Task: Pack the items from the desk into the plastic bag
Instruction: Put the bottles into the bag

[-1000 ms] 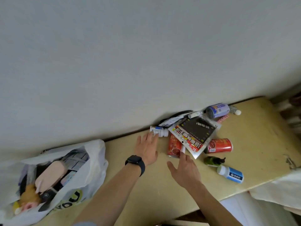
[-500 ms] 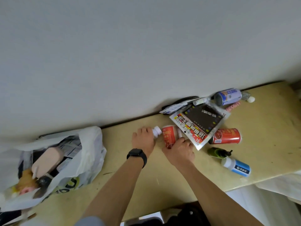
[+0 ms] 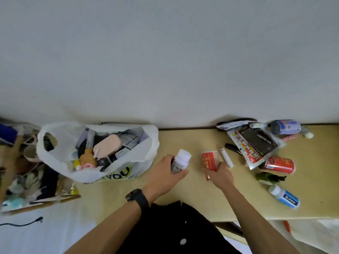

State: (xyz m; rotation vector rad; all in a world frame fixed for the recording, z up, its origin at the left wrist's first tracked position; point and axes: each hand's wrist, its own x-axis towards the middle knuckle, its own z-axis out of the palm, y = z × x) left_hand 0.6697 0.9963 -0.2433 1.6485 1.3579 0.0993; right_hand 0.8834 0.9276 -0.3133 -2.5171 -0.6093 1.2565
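Observation:
My left hand (image 3: 167,173) grips a white-capped bottle (image 3: 180,160) just right of the white plastic bag (image 3: 141,162), which lies open on the desk with several items inside. A red can (image 3: 210,160) is held in my right hand (image 3: 220,176) near the desk's middle. Beside the can lies a white lighter (image 3: 227,158). Further right are a red and black packet (image 3: 255,145), a second red can (image 3: 279,164), a green bottle (image 3: 268,177), a blue-labelled white bottle (image 3: 285,197) and a blue can (image 3: 285,127) by the wall.
The tan desk (image 3: 192,140) runs along a grey wall. A black tool (image 3: 233,148) and a white tube (image 3: 257,125) lie near the packet. A pile of clutter (image 3: 27,176) sits left of the bag. A black cable (image 3: 22,223) lies on white cloth at lower left.
Both hands have drawn back from the pile toward me, the left lifting the white-capped bottle, the right carrying the red can. The view has swung left, showing more of the bag.

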